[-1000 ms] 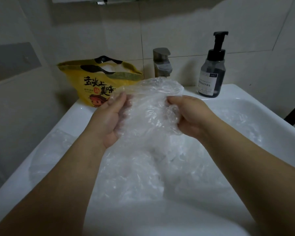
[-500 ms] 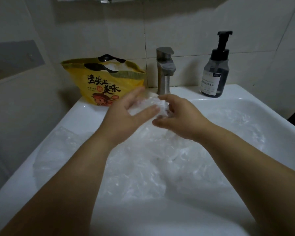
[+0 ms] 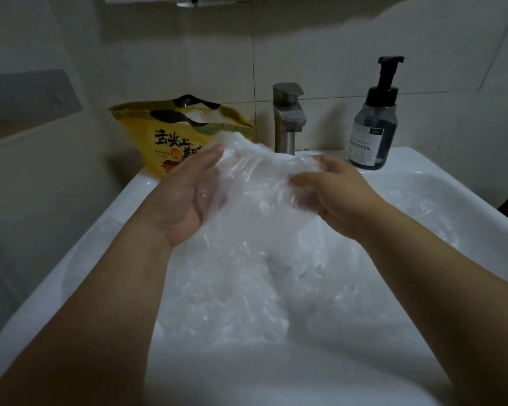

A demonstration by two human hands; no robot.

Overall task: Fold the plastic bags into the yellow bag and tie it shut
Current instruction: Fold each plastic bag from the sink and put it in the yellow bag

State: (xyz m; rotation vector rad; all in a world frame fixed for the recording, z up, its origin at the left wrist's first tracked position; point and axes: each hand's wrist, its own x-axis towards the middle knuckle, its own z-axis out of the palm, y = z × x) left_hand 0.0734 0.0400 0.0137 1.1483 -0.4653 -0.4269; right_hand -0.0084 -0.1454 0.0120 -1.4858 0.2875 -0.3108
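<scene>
The left hand (image 3: 188,194) and right hand (image 3: 335,191) each pinch a side of the clear bag (image 3: 255,189) over the sink (image 3: 423,168). It was squashed small; now it is pulled wide, so folding is not done. The yellow bag (image 3: 147,127) waits far left.

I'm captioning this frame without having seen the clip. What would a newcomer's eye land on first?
First, the clear crinkled plastic bag stretched between the left hand and right hand, held up over the white ceramic sink. Then the yellow printed bag standing open at the sink's back left corner, and the heap of clear plastic bags filling the basin below.
</scene>
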